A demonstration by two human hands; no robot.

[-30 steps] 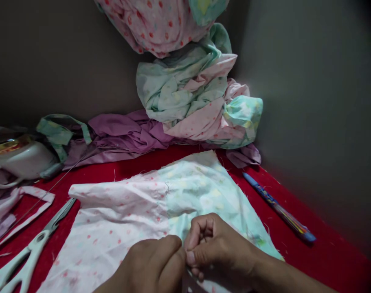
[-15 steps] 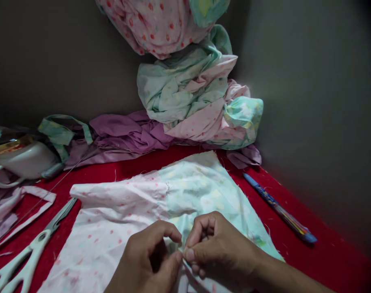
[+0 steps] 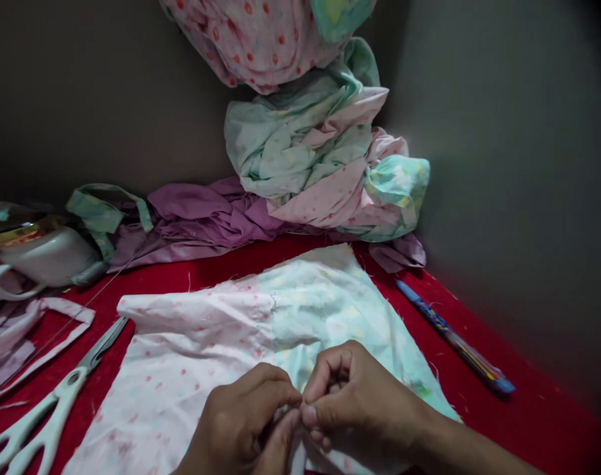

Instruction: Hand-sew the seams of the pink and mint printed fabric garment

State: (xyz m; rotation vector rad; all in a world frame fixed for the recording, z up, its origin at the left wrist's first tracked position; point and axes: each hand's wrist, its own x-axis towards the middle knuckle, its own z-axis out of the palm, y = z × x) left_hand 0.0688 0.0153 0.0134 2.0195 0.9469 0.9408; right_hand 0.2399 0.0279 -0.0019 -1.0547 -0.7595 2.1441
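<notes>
A pieced cloth (image 3: 196,330), pink dotted on the left and pale green on the right, lies spread on a red surface. Over its lower middle, my left hand (image 3: 251,419) pinches a bit of the fabric between thumb and index finger. My right hand (image 3: 354,402) meets it fingertip to fingertip, its thumb and index finger also closed on the fabric there. Anything smaller between the fingertips is too small to make out. Dark stitches show on the seam above the hands.
White-handled scissors (image 3: 65,396) lie at the left, near a white cup (image 3: 47,257) and pink fabric strips (image 3: 57,307). A blue pen (image 3: 453,340) rests at the right. Purple cloth (image 3: 206,214) and a tall heap of printed fabric (image 3: 300,145) stand at the back.
My left index finger has come down against the thumb, closing the gap between them. My right hand has hardly moved. The whole view has shifted slightly.
</notes>
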